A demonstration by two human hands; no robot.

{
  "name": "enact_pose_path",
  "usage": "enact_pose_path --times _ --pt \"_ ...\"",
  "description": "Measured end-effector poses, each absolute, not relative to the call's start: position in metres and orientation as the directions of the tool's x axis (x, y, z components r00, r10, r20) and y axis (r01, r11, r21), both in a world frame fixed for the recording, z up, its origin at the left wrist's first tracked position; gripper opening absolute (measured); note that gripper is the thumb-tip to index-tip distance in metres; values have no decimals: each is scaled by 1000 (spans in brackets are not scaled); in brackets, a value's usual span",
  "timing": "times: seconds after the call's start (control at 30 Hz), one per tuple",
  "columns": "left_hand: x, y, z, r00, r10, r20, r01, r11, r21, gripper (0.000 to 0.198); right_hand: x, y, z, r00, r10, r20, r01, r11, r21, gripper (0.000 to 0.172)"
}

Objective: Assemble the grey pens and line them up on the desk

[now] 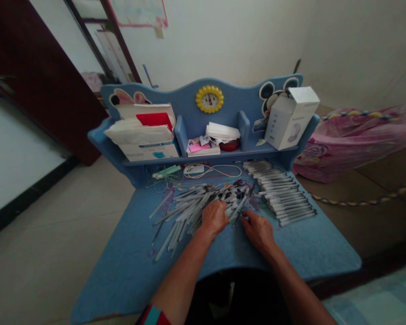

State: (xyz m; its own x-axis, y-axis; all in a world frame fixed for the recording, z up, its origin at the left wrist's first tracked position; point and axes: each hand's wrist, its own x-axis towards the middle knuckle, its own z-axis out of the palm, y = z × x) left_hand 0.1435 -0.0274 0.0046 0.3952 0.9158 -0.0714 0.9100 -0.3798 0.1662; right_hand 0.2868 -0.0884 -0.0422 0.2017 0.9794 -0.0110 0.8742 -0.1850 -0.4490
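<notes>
A loose pile of slim, whitish, see-through pens [189, 207] lies in the middle of the blue desk, several with dark ends. My left hand [214, 216] rests at the near side of this pile with its fingers curled closed; what they hold, if anything, is hidden. Just right of it, my right hand [260, 231] is low over the desk. Its fingers are bent together beside a pen at the pile's edge, and I cannot make out what is in them. Further right, a row of pens [284, 194] lies side by side, dark tips pointing right.
Behind the pens, a white cable [223, 173] and a green-and-white item [167, 172] lie by the desk's shelf. The shelf holds a box of papers [149, 150], a small stack with pink paper [203, 148] and a white carton [289, 124]. A yellow clock [209, 99] is on the backboard.
</notes>
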Motion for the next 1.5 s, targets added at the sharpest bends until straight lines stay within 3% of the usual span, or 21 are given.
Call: enact_pose_path --times 0.27,0.57,0.87,1.23,1.4,1.5 --pt "137 -19 3 407 909 -86 898 -382 218 16 287 -92 -47 208 978 14 870 -178 -460 25" --pt "121 -31 4 460 887 -26 860 -438 263 16 290 -100 -57 194 972 136 823 -85 -562 25" --pt "101 -51 5 441 898 -2 869 -426 251 15 276 -106 -45 163 984 69 774 -84 -628 25" --pt "91 -49 1 408 913 -20 891 -394 225 15 253 -93 -42 41 999 -14 885 -43 -464 24" --pt "90 -50 2 410 911 -39 895 -393 211 16 262 -96 -40 -48 999 -7 852 38 -522 18" --pt "90 -48 3 414 909 -47 895 -398 200 17 272 -102 -39 -82 996 27 706 77 -704 16"
